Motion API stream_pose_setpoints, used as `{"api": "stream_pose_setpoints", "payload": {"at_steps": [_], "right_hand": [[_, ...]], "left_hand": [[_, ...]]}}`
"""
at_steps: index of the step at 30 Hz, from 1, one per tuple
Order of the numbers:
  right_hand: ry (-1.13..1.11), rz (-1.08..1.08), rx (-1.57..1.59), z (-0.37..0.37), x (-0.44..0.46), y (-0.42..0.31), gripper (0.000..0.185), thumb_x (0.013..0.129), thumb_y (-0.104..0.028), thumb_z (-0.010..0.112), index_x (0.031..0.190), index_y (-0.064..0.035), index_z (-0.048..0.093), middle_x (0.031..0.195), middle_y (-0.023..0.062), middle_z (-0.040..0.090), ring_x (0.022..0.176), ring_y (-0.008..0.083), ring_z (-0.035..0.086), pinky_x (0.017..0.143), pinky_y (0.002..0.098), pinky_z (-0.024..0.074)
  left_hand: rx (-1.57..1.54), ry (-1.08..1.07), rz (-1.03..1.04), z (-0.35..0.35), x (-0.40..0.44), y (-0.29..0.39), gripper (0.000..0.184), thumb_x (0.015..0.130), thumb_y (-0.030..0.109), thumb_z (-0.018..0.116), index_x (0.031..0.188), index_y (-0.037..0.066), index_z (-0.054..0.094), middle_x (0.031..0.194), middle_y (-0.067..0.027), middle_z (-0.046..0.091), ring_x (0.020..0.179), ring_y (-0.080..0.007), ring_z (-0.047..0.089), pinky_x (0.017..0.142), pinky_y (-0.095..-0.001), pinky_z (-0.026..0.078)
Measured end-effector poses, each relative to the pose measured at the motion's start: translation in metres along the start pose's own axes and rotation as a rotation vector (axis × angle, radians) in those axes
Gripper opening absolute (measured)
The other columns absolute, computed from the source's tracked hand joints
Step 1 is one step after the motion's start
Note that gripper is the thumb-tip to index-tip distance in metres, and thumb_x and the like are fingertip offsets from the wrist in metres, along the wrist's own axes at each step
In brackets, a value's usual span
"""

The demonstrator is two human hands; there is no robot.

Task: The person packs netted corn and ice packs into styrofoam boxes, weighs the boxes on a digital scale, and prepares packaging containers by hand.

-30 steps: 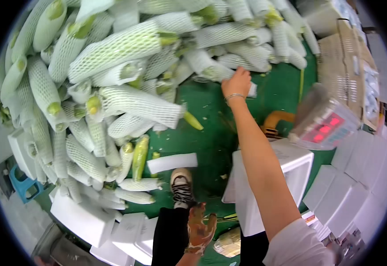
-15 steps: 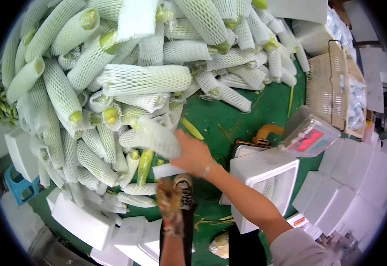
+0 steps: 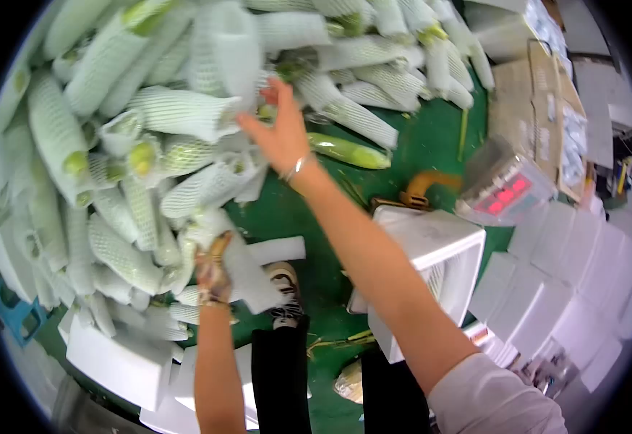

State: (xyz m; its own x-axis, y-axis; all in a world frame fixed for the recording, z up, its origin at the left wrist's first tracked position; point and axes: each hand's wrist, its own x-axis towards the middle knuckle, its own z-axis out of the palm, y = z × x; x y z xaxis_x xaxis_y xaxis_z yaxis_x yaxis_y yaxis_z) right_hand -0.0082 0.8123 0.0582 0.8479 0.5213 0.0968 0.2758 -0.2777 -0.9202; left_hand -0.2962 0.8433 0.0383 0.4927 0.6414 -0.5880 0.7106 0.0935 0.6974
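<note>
Gloved in a patterned, soiled-looking fabric, my left hand (image 3: 213, 273) is closed around a white foam-netted ear of corn (image 3: 242, 266), which slants down to the right above my shoe. Motion smears it slightly. My right hand (image 3: 281, 132), bare with a band at the wrist, reaches to the pile with thumb and fingers apart and nothing between them. Left of its thumb lies another netted ear (image 3: 182, 112). To its right, a bare yellow-green ear (image 3: 348, 150), apparently corn in its husk, rests on the green floor. A white foam sleeve (image 3: 278, 250) lies below.
The heap of netted ears (image 3: 48, 173) fills the upper left. On the right are an open white foam box (image 3: 432, 242), a scale with a red display (image 3: 504, 192), a beige crate (image 3: 526, 108) and stacked white boxes (image 3: 569, 246). A blue stool (image 3: 19, 315) stands far left.
The netted ear that was in my right hand is now at my left hand. My right hand has opened and moved up to the pile; my left hand has moved left and up.
</note>
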Motion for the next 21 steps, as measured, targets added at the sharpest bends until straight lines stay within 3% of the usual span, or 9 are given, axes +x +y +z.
{"api": "stream_pose_setpoints", "payload": {"at_steps": [1,2,5,9,11,15,17,20,21], "right_hand": [[0.049,0.029,-0.012,-0.014,-0.029,0.005,0.062,0.076,-0.023,0.069,0.123,0.0042,0.038,0.110,0.0205,0.053,0.106,0.0305,0.052,0.093,0.0380,0.0396],[0.148,0.022,0.006,-0.027,-0.057,0.021,0.062,0.074,-0.020,0.069,0.123,0.0044,0.039,0.113,0.0218,0.051,0.105,0.0323,0.052,0.092,0.0398,0.0399],[0.150,0.463,-0.717,-0.080,-0.097,0.067,0.063,0.065,-0.011,0.066,0.122,0.0008,0.041,0.114,0.0206,0.047,0.110,0.0371,0.043,0.094,0.0455,0.0338],[-0.296,0.408,-1.251,-0.093,-0.097,0.152,0.049,0.066,-0.016,0.069,0.110,-0.0067,0.049,0.110,0.0144,0.051,0.107,0.0339,0.045,0.092,0.0439,0.0341],[-0.258,0.411,-1.239,-0.085,-0.095,0.163,0.046,0.066,-0.021,0.070,0.106,-0.0079,0.051,0.106,0.0128,0.053,0.104,0.0332,0.048,0.090,0.0436,0.0376],[-0.233,0.725,-0.774,-0.083,-0.092,0.119,0.050,0.063,-0.028,0.073,0.104,-0.0078,0.052,0.102,0.0133,0.056,0.098,0.0331,0.055,0.082,0.0439,0.0466],[-0.263,0.834,-0.632,-0.078,-0.085,0.093,0.053,0.061,-0.030,0.074,0.102,-0.0067,0.051,0.102,0.0155,0.056,0.095,0.0333,0.059,0.078,0.0452,0.0508],[-0.223,0.704,-0.493,-0.068,-0.076,0.072,0.050,0.063,-0.029,0.072,0.101,-0.0056,0.049,0.102,0.0165,0.055,0.093,0.0348,0.058,0.076,0.0447,0.0499],[-0.166,0.657,-0.416,-0.065,-0.072,0.062,0.049,0.063,-0.028,0.071,0.100,-0.0052,0.049,0.101,0.0167,0.055,0.092,0.0355,0.058,0.075,0.0449,0.0495]], "left_hand": [[0.152,-0.029,0.296,-0.006,0.004,-0.031,0.039,0.095,0.018,0.030,0.117,0.006,0.061,0.118,-0.0057,0.061,0.116,-0.0178,0.050,0.113,-0.0370,0.016],[-0.086,-0.043,0.001,-0.011,0.009,-0.021,0.041,0.096,0.016,0.026,0.116,0.006,0.061,0.117,-0.0050,0.062,0.116,-0.0181,0.050,0.112,-0.0354,0.018],[0.093,0.140,0.026,-0.010,0.037,-0.108,0.038,0.084,0.019,0.059,0.119,0.005,0.053,0.114,-0.0113,0.057,0.100,-0.0190,0.055,0.084,-0.0310,0.046],[0.577,0.494,0.117,0.000,0.034,-0.111,0.054,0.082,0.023,0.062,0.128,0.003,0.041,0.120,-0.0149,0.050,0.108,-0.0258,0.048,0.090,-0.0396,0.042],[0.797,0.716,0.342,0.005,0.024,-0.061,0.081,0.065,0.028,0.075,0.130,-0.002,0.038,0.117,-0.0219,0.047,0.107,-0.0360,0.047,0.094,-0.0451,0.038],[0.021,0.211,0.386,0.061,-0.002,0.132,0.064,0.076,0.019,0.068,0.128,-0.004,0.038,0.113,-0.0186,0.049,0.105,-0.0322,0.047,0.092,-0.0375,0.040],[-0.122,0.256,0.505,0.093,0.048,0.162,0.052,0.080,0.015,0.064,0.124,-0.003,0.043,0.107,-0.0123,0.052,0.100,-0.0266,0.050,0.089,-0.0347,0.042],[0.391,0.278,0.648,0.109,0.149,0.158,0.041,0.085,0.022,0.060,0.117,-0.002,0.052,0.102,-0.0082,0.055,0.094,-0.0220,0.054,0.086,-0.0326,0.044],[0.163,0.242,0.581,0.110,0.150,0.184,0.039,0.086,0.023,0.058,0.115,-0.002,0.053,0.102,-0.0089,0.056,0.092,-0.0221,0.056,0.084,-0.0324,0.045]]}}
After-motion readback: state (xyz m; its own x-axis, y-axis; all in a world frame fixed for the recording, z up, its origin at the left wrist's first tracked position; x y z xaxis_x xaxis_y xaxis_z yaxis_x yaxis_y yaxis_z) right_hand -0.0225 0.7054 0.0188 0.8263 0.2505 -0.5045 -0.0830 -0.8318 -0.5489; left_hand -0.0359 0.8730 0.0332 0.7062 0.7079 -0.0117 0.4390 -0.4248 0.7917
